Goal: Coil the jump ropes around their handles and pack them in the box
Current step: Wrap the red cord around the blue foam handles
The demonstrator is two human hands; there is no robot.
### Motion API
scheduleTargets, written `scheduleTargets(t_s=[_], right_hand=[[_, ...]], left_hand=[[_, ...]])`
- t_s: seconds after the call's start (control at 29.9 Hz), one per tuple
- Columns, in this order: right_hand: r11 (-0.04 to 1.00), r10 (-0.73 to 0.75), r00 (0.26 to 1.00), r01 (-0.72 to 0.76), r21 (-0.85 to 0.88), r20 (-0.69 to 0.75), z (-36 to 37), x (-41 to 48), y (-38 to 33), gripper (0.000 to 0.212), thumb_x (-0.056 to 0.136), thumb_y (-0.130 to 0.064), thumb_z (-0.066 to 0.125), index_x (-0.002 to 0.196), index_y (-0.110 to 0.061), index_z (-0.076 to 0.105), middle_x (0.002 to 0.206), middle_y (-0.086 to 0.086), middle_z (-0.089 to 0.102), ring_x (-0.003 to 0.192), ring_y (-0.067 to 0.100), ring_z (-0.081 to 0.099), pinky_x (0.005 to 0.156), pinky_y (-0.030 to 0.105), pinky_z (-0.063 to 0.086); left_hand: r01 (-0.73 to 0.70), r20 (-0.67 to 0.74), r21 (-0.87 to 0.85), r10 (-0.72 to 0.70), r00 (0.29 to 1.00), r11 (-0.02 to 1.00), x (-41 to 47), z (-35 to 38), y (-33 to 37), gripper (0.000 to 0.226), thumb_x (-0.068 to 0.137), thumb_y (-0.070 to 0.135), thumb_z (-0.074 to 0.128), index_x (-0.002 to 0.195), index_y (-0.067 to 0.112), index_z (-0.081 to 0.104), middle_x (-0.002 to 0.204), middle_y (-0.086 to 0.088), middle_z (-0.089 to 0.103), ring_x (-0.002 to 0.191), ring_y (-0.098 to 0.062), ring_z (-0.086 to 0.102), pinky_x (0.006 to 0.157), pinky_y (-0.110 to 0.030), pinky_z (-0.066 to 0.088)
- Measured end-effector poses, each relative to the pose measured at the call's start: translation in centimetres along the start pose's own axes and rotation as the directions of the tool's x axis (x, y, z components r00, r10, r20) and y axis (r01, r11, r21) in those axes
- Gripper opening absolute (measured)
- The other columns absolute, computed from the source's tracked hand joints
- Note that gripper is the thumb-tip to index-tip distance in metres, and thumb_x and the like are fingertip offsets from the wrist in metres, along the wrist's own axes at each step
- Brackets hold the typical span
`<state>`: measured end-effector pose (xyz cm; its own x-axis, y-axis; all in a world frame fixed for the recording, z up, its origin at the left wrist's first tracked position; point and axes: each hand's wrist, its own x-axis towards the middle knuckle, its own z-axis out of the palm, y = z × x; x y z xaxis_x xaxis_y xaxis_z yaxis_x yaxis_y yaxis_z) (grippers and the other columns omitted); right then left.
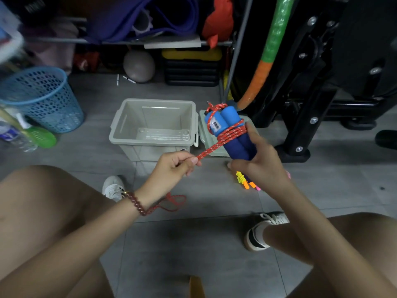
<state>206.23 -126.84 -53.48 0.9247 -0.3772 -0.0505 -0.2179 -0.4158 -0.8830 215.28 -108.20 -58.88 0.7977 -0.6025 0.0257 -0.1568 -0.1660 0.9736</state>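
The 2 blue foam handles (pixel 231 134) of a jump rope stand side by side, a little right of the frame's centre, tilted with their tops toward the upper left. The right hand (pixel 260 162) grips their lower ends, fingers curled round both. Several turns of red speckled rope (pixel 211 148) circle the pair at mid-height, and more rope is knotted at the tops. From the wraps, 1 strand runs taut down-left to the left hand (pixel 171 167), which pinches it between thumb and fingertips, the other fingers curled. A slack loop of the same rope hangs below that wrist, beside a dark red bead bracelet (pixel 137 204).

One handle carries a small white counter window with dark digits, too blurred to read.

Just left of the handles, the pale grey box (pixel 153 143) sits open on the tiled floor (pixel 193 244), its bare bottom showing. A small mark on its front wall cannot be read. Its matching lid (pixel 205 136) lies flat against its right side, partly behind the handles.

Below the right hand, a second rope bundle (pixel 247 182) in yellow, orange and pink lies on the floor, mostly hidden.

At the left edge stands a blue mesh basket (pixel 43 97); its contents cannot be made out. At upper centre are a grey ball (pixel 139 65) and a black-and-yellow case (pixel 191 67).
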Motion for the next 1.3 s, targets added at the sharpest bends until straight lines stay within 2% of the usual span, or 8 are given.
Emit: scheduleTargets(t_s=[0.13, 0.4, 0.57, 0.63, 0.77, 0.87, 1.07, 1.3], right_hand=[[0.895, 0.007, 0.987, -0.077, 0.438, 0.158, -2.1, -0.1, -1.2, 0.076, 0.065, 0.003, 0.071, 0.133, -0.023, 0.048, 0.101, 0.004, 0.064, 0.072, 0.007, 0.061, 0.057, 0.019, 0.048], [0.816, -0.15, 0.813, -0.219, 0.535, 0.562, -2.9, -1.0, -0.2, 0.061, 0.056, -0.011, 0.068, 0.11, -0.006, 0.042, 0.069, -0.004, 0.059, 0.051, 0.014, 0.046, 0.05, 0.025, 0.039], [0.97, -0.157, 0.525, -0.076, 0.229, 0.837, -2.7, -2.1, -0.9, 0.055, 0.066, 0.003, 0.072, 0.111, -0.007, 0.041, 0.105, 0.007, 0.056, 0.097, 0.018, 0.057, 0.082, 0.028, 0.048], [0.997, -0.043, 0.492, 0.08, 0.004, 0.87, -1.4, -2.8, -0.5, 0.058, 0.07, 0.001, 0.075, 0.114, -0.013, 0.04, 0.112, 0.002, 0.054, 0.103, 0.02, 0.056, 0.087, 0.035, 0.049], [0.826, 0.15, 0.617, 0.351, -0.441, 0.772, 1.5, -3.5, -0.2, 0.066, 0.071, -0.018, 0.073, 0.118, -0.02, 0.028, 0.096, 0.0, 0.055, 0.084, 0.019, 0.057, 0.073, 0.036, 0.049], [0.748, 0.193, 0.709, 0.341, -0.569, 0.678, 3.2, -3.2, 0.3, 0.075, 0.072, -0.022, 0.071, 0.126, -0.015, 0.019, 0.075, 0.001, 0.05, 0.063, 0.019, 0.052, 0.052, 0.03, 0.036], [0.745, 0.143, 0.868, 0.222, -0.629, 0.476, 3.5, -1.3, 1.0, 0.096, 0.076, -0.023, 0.067, 0.145, -0.012, 0.002, 0.075, 0.0, 0.052, 0.069, 0.022, 0.056, 0.053, 0.027, 0.034], [0.68, -0.075, 0.977, 0.197, -0.706, 0.2, 2.7, 0.0, 1.7, 0.057, 0.075, -0.023, 0.065, 0.12, -0.01, 0.032, 0.097, 0.009, 0.061, 0.087, 0.038, 0.061, 0.065, 0.031, 0.034]], left_hand=[[0.045, 0.245, -0.007, -0.042, 0.969, 0.999, 0.3, -0.6, -1.8, 0.026, 0.091, 0.032, 0.047, 0.089, 0.016, 0.068, 0.056, 0.012, 0.045, 0.06, -0.006, 0.04, 0.061, -0.018, 0.033], [0.078, 0.27, 0.231, -0.141, 0.953, 0.97, 3.2, -1.9, -4.1, 0.021, 0.094, 0.003, 0.049, 0.087, 0.014, 0.065, 0.066, 0.0, 0.051, 0.061, 0.005, 0.049, 0.064, -0.011, 0.039], [-0.105, 0.24, 0.393, 0.008, 0.971, 0.913, 4.1, -3.6, -2.8, 0.021, 0.086, 0.01, 0.057, 0.1, 0.02, 0.068, 0.101, -0.005, 0.066, 0.098, -0.021, 0.062, 0.091, -0.035, 0.047], [-0.325, 0.245, 0.6, 0.219, 0.945, 0.731, 4.5, -4.0, -0.7, 0.024, 0.089, 0.022, 0.049, 0.101, 0.016, 0.069, 0.095, -0.003, 0.067, 0.091, -0.022, 0.061, 0.083, -0.033, 0.046], [-0.513, 0.353, 0.767, 0.415, 0.839, 0.386, 4.3, -4.3, 1.8, 0.036, 0.088, 0.031, 0.039, 0.096, 0.011, 0.068, 0.086, -0.006, 0.066, 0.082, -0.029, 0.06, 0.074, -0.04, 0.05], [-0.553, 0.357, 0.752, 0.484, 0.799, 0.358, 3.9, -4.1, 1.9, 0.034, 0.089, 0.025, 0.04, 0.095, 0.005, 0.067, 0.085, -0.01, 0.063, 0.081, -0.03, 0.058, 0.062, -0.037, 0.051], [-0.539, 0.328, 0.784, 0.531, 0.782, 0.309, 3.1, -4.6, 3.0, 0.016, 0.083, -0.001, 0.054, 0.096, 0.0, 0.064, 0.085, -0.017, 0.059, 0.066, -0.032, 0.057, 0.047, -0.038, 0.049], [-0.568, 0.403, 0.811, 0.57, 0.716, 0.141, 0.2, -2.9, 4.7, 0.008, 0.087, 0.007, 0.059, 0.094, 0.009, 0.063, 0.087, -0.008, 0.062, 0.063, -0.025, 0.06, 0.041, -0.032, 0.043]])
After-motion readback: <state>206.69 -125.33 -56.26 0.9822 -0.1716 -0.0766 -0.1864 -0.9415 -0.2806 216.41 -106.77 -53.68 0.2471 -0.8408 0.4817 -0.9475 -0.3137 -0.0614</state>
